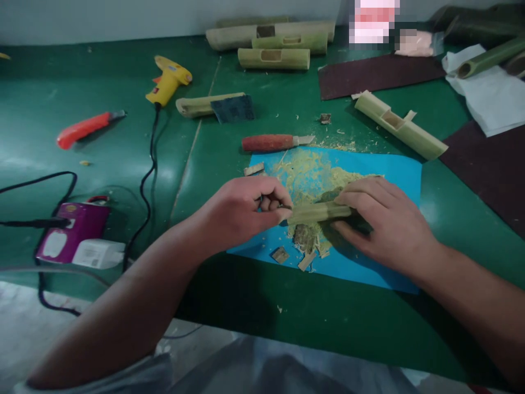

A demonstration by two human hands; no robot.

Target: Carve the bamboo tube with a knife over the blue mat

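A split piece of pale green bamboo (318,212) lies crosswise above a blue sheet (381,273). My right hand (379,216) is closed around its right end, thumb below and fingers over the top. My left hand (256,208) is curled in a pinch at the bamboo's left end, where a thin dark edge shows between thumb and finger; what it is I cannot make out. Yellowish shavings (305,169) cover much of the sheet beneath. Small chips, including a square one (280,255), lie near its front edge.
A red-handled knife (268,143) lies behind the sheet. Further left are an orange-red cutter (86,129), a yellow glue gun (170,79) and a purple power box (68,232) with cords. Notched bamboo tubes (287,59) line the back; another (404,127) lies right, near brown sheets (377,76).
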